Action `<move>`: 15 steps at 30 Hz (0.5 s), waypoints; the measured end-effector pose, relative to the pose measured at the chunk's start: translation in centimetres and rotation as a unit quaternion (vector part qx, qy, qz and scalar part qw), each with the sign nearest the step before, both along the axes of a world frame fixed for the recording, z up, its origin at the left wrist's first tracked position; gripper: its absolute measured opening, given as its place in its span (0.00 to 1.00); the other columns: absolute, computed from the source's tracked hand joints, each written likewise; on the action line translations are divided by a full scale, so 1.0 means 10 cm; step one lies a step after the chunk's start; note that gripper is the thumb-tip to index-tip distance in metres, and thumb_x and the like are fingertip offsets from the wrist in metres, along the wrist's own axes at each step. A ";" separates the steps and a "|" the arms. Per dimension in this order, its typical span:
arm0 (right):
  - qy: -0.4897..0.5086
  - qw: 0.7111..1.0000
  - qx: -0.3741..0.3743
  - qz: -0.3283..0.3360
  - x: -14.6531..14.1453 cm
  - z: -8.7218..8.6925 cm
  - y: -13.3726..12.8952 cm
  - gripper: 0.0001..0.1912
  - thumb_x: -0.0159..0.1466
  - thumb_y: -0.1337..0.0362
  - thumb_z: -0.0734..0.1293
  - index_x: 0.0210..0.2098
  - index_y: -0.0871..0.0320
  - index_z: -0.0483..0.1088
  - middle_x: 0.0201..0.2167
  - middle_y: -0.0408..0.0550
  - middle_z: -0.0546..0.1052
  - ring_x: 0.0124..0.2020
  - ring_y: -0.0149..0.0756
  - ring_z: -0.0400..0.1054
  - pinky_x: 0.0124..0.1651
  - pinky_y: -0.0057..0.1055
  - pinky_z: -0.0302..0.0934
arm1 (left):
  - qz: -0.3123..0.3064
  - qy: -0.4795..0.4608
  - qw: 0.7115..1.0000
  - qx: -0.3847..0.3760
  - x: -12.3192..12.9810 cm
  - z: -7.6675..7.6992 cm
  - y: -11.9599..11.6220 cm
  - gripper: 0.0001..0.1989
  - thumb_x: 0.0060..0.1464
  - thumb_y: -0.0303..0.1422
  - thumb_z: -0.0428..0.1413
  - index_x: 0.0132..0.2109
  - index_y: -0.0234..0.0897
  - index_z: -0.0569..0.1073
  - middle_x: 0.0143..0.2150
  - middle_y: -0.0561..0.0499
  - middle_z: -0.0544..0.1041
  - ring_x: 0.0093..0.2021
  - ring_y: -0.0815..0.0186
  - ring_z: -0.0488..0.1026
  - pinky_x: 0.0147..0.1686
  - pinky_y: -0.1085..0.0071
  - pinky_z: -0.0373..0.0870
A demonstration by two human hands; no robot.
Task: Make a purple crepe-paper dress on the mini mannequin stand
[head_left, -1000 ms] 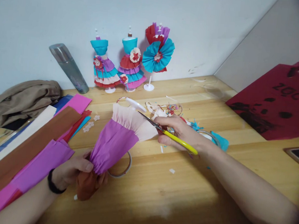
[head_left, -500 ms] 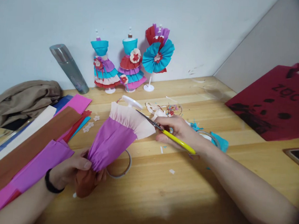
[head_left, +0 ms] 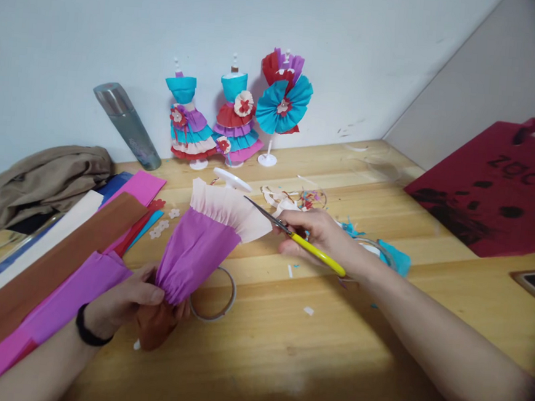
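Two hands show in my only view, the head camera. The left fingers (head_left: pixel 152 294) are closed around the narrow gathered waist of a paper dress (head_left: pixel 196 253), raised off the table (head_left: pixel 328 372) in front of me, near a ring of tape (head_left: pixel 233 297). Its brown end (head_left: pixel 158 331) is low by the palm; the cream ruffle (head_left: pixel 223 206) fans out at the far end, beside a round white base (head_left: pixel 234 179).

The right fingers (head_left: pixel 294 217) are curled about yellow-handled scissors (head_left: pixel 316 254), blades pointing at the ruffle, handle lying back toward the wrist. I cannot tell whether those fingers also pinch the ruffle's edge.

By my judgement the dress is light, the crinkled paper soft, dry and easy to grip, but quick to crease or tear. The waist is where I'd hold it: the gathers bunch thickest there, likely over something firmer. The white base might serve as a second hold. I'd keep pressure off the ruffle, whose free edge looks thin and floppy, and mind the scissor tip close beside it.
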State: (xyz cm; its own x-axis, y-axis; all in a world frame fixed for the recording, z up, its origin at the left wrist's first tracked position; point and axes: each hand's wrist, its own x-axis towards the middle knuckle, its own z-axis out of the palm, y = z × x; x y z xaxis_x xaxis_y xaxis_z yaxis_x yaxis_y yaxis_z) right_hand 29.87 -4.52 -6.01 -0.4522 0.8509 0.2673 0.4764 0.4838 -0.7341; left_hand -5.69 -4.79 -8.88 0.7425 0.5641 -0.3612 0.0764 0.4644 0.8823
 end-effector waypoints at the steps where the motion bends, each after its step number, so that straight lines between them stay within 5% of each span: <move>1: 0.002 1.000 -0.005 0.003 0.00 0.00 -0.01 0.27 0.63 0.39 0.64 0.26 0.56 0.58 0.21 0.37 0.55 0.24 0.27 0.48 0.26 0.28 0.44 | 0.001 0.005 1.000 0.006 0.01 0.02 0.00 0.15 0.43 0.43 0.65 0.34 0.36 0.81 0.27 0.48 0.79 0.32 0.61 0.77 0.33 0.71 0.72; 15: -0.004 0.997 0.051 0.052 0.03 0.02 0.00 0.27 0.66 0.38 0.60 0.31 0.57 0.62 0.25 0.41 0.63 0.26 0.30 0.54 0.30 0.29 0.50 | 0.002 0.028 0.999 0.021 0.02 0.03 0.01 0.18 0.42 0.46 0.68 0.31 0.34 0.80 0.25 0.50 0.77 0.29 0.65 0.76 0.29 0.75 0.71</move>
State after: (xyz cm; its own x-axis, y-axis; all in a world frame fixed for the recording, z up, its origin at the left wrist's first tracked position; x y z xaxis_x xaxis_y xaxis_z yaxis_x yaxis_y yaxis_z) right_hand 30.17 -4.49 -5.79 -0.5382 0.7686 0.3458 0.4258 0.6021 -0.6755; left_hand -5.48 -4.73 -8.62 0.7194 0.5830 -0.3776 0.1238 0.4273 0.8956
